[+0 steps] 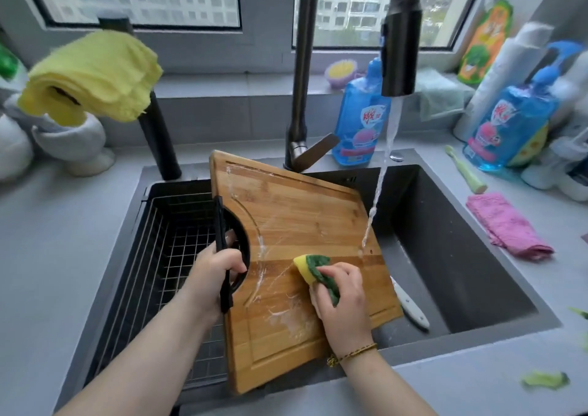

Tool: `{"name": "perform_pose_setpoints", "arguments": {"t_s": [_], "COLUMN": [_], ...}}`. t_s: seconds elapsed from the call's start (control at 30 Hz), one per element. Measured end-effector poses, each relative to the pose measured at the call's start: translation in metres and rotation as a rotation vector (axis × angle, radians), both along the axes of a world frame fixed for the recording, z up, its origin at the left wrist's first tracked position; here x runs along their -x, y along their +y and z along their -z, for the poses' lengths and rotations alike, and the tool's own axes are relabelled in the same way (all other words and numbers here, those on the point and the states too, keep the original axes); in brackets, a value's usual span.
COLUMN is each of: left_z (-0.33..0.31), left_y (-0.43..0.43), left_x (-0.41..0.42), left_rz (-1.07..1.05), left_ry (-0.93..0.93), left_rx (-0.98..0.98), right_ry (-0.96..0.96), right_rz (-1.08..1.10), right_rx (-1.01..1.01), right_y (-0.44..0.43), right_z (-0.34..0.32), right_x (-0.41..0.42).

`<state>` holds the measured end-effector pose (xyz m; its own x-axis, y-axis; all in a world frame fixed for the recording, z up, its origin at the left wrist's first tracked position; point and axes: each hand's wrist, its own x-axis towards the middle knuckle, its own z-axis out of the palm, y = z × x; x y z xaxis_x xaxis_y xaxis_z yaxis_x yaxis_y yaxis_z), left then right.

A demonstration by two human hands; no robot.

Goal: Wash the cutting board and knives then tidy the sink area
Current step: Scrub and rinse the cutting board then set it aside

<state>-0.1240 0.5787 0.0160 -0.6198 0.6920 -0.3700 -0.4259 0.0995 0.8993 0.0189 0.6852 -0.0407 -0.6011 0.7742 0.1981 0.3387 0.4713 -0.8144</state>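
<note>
Left hand (pixel 219 267) grips the cutting board handle (pixel 219 224); right hand (pixel 342 301) seemingly clutches a sponge (pixel 310 264).

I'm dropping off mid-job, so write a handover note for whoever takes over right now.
Left hand grips the black handle of the rectangular bamboo cutting board, tilted over the dark sink.
Right hand holds the yellow-and-green sponge on its sudsy face.
Tap water runs onto the board.
One white-handled knife lies in the basin beside the board.
Done: board soaped.
Left: finish scrubbing, rinse, wash knife, tidy.
</note>
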Motion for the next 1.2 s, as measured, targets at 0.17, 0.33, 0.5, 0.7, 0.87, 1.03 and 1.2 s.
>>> {"name": "perform_pose_setpoints", "arguments": {"t_s": [0.17,0.33,0.5,0.7,0.87,1.03,1.2], "left_z": [-0.019,-0.042,-0.048,-0.056,-0.055,-0.058,-0.055], "left_y": [0.049,0.101,0.135,0.157,0.165,0.162,0.16], "left_x": [-0.028,-0.061,-0.075,-0.083,-0.082,-0.077,-0.067], "left_rz": [0.03,0.056,0.1,0.112,0.15,0.119,0.154], "left_ry": [0.052,0.161,0.185,0.265,0.282,0.244,0.258], "left_rx": [0.073,0.144,0.221,0.287,0.32,0.337,0.37], "right_ry": [0.034,0.019,0.079,0.016,0.142,0.024,0.082], "right_rz": [0.35,0.423,0.219,0.386,0.236,0.369,0.282], "right_rx": [0.188,0.316,0.188,0.457,0.247,0.414,0.294], "right_y": [0.076,0.119,0.131,0.174,0.177,0.208,0.2], "right_z": [-0.019,-0.031,-0.035,-0.028,-0.044,-0.026,-0.026], "right_x": [-0.019,-0.031,-0.028,-0.024,0.0,-0.006,0.004]}}
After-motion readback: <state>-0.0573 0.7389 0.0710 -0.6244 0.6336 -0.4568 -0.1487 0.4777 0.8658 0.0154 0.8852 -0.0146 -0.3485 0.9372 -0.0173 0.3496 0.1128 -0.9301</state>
